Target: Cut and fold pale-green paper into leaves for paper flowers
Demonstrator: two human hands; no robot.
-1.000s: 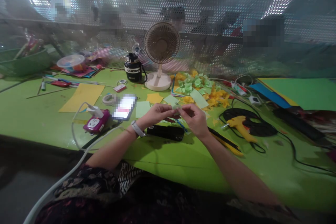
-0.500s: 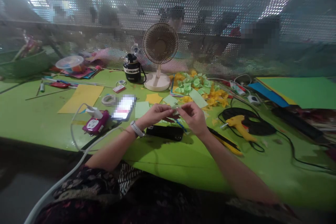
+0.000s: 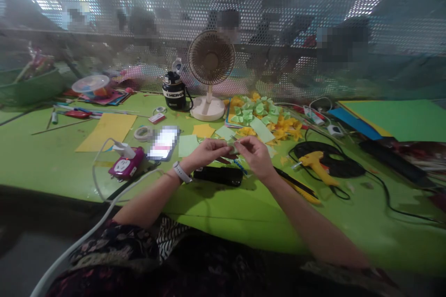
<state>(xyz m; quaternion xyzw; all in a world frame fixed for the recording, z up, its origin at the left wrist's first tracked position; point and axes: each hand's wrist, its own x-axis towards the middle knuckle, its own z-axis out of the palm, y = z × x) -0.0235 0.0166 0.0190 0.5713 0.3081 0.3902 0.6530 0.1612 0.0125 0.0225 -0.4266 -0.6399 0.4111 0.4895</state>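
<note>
My left hand [image 3: 207, 151] and my right hand [image 3: 257, 155] meet above the green table [image 3: 52, 162], fingers pinched on a small pale green paper piece [image 3: 234, 149] held between them. A white watch [image 3: 182, 171] sits on my left wrist. Just below the hands lies a black rectangular case [image 3: 219, 176]. A pale green paper square [image 3: 188, 145] lies left of my left hand.
A pile of green and yellow folded paper pieces [image 3: 265, 118] lies behind the hands. A small fan [image 3: 210, 74] and a black flask [image 3: 173, 90] stand further back. A yellow glue gun [image 3: 315, 164] with black cable lies right; a phone [image 3: 163, 143], magenta power socket [image 3: 122, 166] and tape roll [image 3: 142, 133] left.
The view has shifted slightly; both hands stay together on the small paper piece with only small finger movements.
</note>
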